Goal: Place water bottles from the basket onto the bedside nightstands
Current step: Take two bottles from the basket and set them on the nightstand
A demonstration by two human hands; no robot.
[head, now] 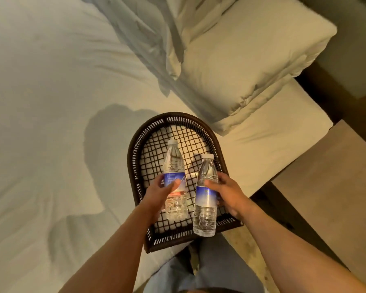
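A dark woven basket (135,149) sits on the white bed near its right edge. Two clear water bottles with blue labels and white caps are over it. My left hand (159,191) wraps around the left bottle (174,166) at its label, with the bottle low in the basket. The right bottle (206,208) is held by my right hand (226,191) at the label, raised so its base overlaps the basket's near rim. A beige nightstand top (330,187) stands to the right of the bed.
A white pillow (251,60) lies behind the basket at the bed's head, with rumpled bedding (140,34) to its left. A dark gap (321,98) separates bed and nightstand. My legs in blue trousers (209,271) stand at the bed's edge.
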